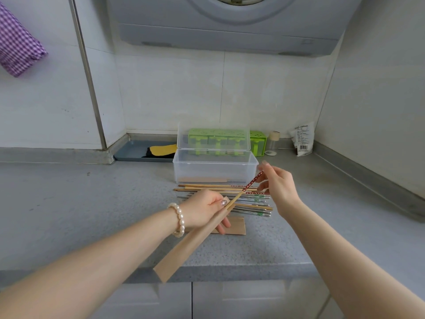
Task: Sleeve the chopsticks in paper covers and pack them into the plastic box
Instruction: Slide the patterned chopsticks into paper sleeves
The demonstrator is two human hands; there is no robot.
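Grey speckled table [92,203] in a white-tiled kitchen corner, range hood [230,24] overhead. Left hand [202,210], pearl bracelet [179,219] on the wrist, has its fingers wrapped round the mouth of a brown paper cover [188,245], which slants down toward the table's front edge. Right hand [278,183] pinches the red-patterned top of a wooden chopstick [247,188] between thumb and fingertips, and the chopstick's lower end sits inside the cover's opening. Just beyond the hands, loose chopsticks [230,196] lie in a heap on the table, some wooden, some metal. More flat paper covers [236,226] lie under the left hand. Behind the heap stands the clear plastic box [213,166], lid up, with something pale and long already lying on its bottom. Green spice rack [257,141] against the wall behind it, a small jar [273,141] and a white packet [303,139] to the right, a grey tray [133,150] to the left. Purple checked cloth [18,47] hangs at the upper left.
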